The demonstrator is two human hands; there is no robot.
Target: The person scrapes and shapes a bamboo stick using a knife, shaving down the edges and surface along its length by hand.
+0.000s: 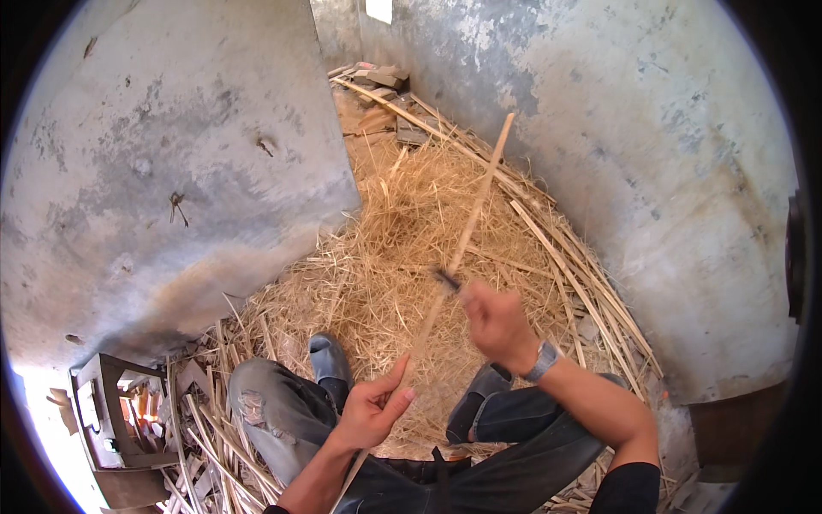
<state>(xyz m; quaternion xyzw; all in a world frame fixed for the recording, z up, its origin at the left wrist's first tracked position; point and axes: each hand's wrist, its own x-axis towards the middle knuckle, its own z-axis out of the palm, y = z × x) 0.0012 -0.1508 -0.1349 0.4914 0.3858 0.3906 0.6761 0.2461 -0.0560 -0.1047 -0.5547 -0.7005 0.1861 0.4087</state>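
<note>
The left hand (372,411) has its thumb and fingers closed around a long, flat, pale wooden strip (479,201), slanting from near left to far right. The right hand (499,325) is curled tight on a small dark tool (445,279), blurred, at the strip's middle; contact cannot be told. Around lie straw-coloured curly shavings (402,214) and two grey shoes (328,358); long pale slats (591,274) line the stained grey wall (668,197) at right.
</note>
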